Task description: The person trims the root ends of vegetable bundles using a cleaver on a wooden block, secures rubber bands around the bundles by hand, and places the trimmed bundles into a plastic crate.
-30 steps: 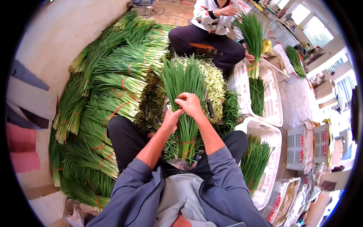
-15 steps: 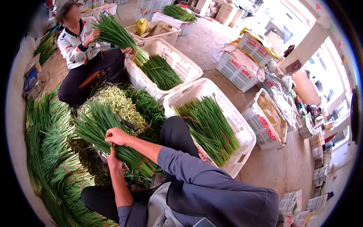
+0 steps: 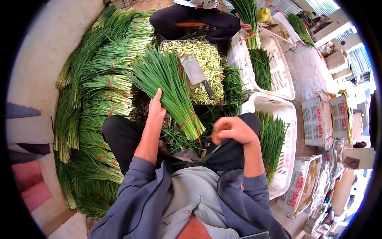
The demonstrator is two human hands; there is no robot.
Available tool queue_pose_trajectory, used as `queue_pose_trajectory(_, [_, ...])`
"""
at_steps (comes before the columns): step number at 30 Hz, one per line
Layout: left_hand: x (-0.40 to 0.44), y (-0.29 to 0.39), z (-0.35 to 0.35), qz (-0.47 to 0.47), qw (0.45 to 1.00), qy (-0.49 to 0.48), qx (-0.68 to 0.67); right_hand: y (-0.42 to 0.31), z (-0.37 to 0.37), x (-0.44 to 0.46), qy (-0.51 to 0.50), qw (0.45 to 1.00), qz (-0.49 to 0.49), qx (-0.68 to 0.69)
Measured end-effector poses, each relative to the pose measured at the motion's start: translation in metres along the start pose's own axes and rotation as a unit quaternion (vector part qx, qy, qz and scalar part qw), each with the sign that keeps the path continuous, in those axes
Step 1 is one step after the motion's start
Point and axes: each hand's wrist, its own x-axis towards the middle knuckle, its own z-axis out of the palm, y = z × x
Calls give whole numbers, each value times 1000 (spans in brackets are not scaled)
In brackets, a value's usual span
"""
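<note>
1. Green, long-leaved, red-tied bundle [image 3: 169, 85]: just left of black-handled steel cleaver [image 3: 194, 72]. Left hand [image 3: 156, 106] grasps it, fingers mostly hidden.
2. Right hand [image 3: 235, 130], bodyward of cleaver: curled, blurred; cannot tell if holding anything.
3. Probably light, limp-tipped, easily bruised; grip firmer tied stems.

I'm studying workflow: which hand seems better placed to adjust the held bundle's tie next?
Probably the right hand: it's off the bundle, near its tied end, while the left hand supports it.

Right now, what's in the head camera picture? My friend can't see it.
A person's left hand holds a tied bunch of long green stalks, the right hand apart from it. Beyond, a cleaver lies among pale cuttings; more bundles and white crates flank them.
</note>
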Motion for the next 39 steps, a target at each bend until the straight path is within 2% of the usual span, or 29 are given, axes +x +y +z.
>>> queue_pose_trajectory(1, [-4,2,2,4,1000,-3,1,24,-3,12,56,986,-9,-155])
queue_pose_trajectory(2, [-8,5,7,-2,1000,8,-7,43,-4,26,112,945,-17,-305])
queue_pose_trajectory(4, [-15,7,12,-4,1000,19,-14,49,12,62,192,975,8,-114])
queue_pose_trajectory(6, [-20,8,13,-7,1000,-2,-17,39,51,91,220,963,-52,-145])
queue_pose_trajectory(8, [-23,9,13,-4,1000,-4,-12,35,77,119,219,930,-100,-277])
queue_pose_trajectory(9, [-21,8,11,8,1000,-18,-11,38,84,128,239,895,-156,-344])
queue_pose_trajectory(12, [-17,14,5,36,998,-37,-18,40,86,135,237,887,-205,-339])
queue_pose_trajectory(14, [-18,20,0,34,999,-8,-27,39,83,122,208,910,-208,-293])
queue_pose_trajectory(16, [-18,33,4,7,997,24,-75,31,85,94,85,971,-151,-167])
queue_pose_trajectory(18, [-4,37,-11,16,995,11,-101,26,98,64,-67,995,-68,-40])
queue_pose_trajectory(20, [-2,43,-15,30,992,9,-124,7,105,44,-207,962,-48,-172])
queue_pose_trajectory(21, [-5,48,-13,29,989,0,-147,14,101,39,-270,945,3,-186])
queue_pose_trajectory(22, [-6,51,-12,28,985,-9,-170,7,92,34,-274,938,42,-207])
queue_pose_trajectory(23, [-8,53,-10,37,984,-23,-176,-5,77,35,-226,938,37,-259])
queue_pose_trajectory(24, [-7,54,-11,40,983,-23,-179,-14,66,37,-119,968,-25,-222])
queue_pose_trajectory(25, [-9,55,-13,40,982,-32,-182,-17,51,40,-28,994,12,-108])
queue_pose_trajectory(26, [-10,56,-12,39,981,-43,-183,-20,35,42,69,997,26,15])
queue_pose_trajectory(27, [-14,56,-8,42,981,-56,-180,-25,28,56,155,987,4,-39])
queue_pose_trajectory(28, [-15,54,-8,44,981,-63,-179,-27,21,70,158,980,3,-123])
queue_pose_trajectory(30, [-18,48,-6,37,980,-99,-168,4,14,107,120,986,58,-96])
queue_pose_trajectory(32, [-34,38,11,26,983,-123,-133,65,21,154,103,988,33,-111])
queue_pose_trajectory(33, [-38,32,15,9,985,-124,-120,52,40,158,39,989,65,128])
queue_pose_trajectory(34, [-41,28,16,-7,987,-123,-106,29,59,155,54,976,31,208])
queue_pose_trajectory(35, [-38,21,7,42,993,-108,-20,33,63,161,77,982,0,172])
queue_pose_trajectory(36, [-46,23,9,47,993,-109,-20,41,65,168,99,985,-29,136])
queue_pose_trajectory(38, [-67,27,15,31,996,-75,-23,62,68,175,185,978,-100,15])
queue_pose_trajectory(39, [-70,26,11,15,995,-98,-4,67,68,176,199,975,-104,7])
